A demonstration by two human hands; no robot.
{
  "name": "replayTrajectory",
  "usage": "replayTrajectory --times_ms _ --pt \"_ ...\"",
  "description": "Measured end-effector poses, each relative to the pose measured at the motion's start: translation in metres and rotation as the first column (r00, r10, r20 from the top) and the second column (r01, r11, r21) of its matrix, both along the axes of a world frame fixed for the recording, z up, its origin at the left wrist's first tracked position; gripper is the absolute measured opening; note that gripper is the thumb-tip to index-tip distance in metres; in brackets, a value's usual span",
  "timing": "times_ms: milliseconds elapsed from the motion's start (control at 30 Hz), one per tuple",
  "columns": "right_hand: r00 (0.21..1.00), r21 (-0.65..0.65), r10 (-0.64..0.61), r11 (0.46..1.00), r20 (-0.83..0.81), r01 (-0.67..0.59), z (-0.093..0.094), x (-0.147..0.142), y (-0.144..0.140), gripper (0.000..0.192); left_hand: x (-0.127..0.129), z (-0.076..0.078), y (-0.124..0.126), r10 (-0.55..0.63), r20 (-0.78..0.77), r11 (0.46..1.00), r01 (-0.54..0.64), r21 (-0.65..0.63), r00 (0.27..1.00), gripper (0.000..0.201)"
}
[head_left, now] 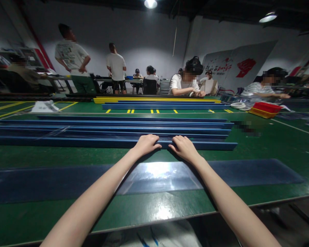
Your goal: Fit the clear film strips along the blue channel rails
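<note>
My left hand and my right hand are side by side on the nearest long blue profile strip, a little apart. The fingers of each hand curl over the strip's top edge, and both thumbs are on its near side. The fingertips are hidden behind the edge. Several more blue profile strips lie parallel just beyond it. Under my forearms, a long flat bluish film strip lies on the green table, glossy in the middle.
Farther across are a yellow strip and more blue strips. A red and yellow tray and white rings are at right, a crumpled white sheet at left. A co-worker sits opposite; other people are behind.
</note>
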State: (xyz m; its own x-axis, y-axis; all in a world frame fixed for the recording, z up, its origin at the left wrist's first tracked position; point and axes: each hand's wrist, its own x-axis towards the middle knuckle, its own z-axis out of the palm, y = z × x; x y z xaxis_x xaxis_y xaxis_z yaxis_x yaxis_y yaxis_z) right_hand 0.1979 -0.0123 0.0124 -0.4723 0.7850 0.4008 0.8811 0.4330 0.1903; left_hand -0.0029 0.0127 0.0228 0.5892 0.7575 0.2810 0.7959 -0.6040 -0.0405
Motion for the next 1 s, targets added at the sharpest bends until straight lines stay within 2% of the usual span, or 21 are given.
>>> replayTrajectory --times_ms 233,533,800,1000 --pt "0.998 -0.066 0.011 0.998 -0.055 -0.014 0.004 0.002 0.001 0.019 -0.001 -0.002 0.001 -0.012 0.008 1.000 0.011 0.019 1.000 0.026" --pt "0.999 -0.082 -0.024 0.996 -0.028 0.022 0.006 0.001 0.001 0.017 -0.001 -0.002 0.001 -0.025 0.002 0.999 0.025 0.032 1.000 0.026" --pt "1.000 -0.098 0.006 0.995 -0.005 -0.007 0.010 0.002 0.003 0.017 -0.003 -0.001 0.001 -0.039 -0.045 0.994 0.043 0.099 0.998 0.028" --pt "1.000 -0.103 0.002 0.995 0.004 -0.002 0.014 0.009 0.002 0.017 -0.002 -0.001 0.002 -0.059 -0.014 0.992 0.060 0.108 0.998 0.033"
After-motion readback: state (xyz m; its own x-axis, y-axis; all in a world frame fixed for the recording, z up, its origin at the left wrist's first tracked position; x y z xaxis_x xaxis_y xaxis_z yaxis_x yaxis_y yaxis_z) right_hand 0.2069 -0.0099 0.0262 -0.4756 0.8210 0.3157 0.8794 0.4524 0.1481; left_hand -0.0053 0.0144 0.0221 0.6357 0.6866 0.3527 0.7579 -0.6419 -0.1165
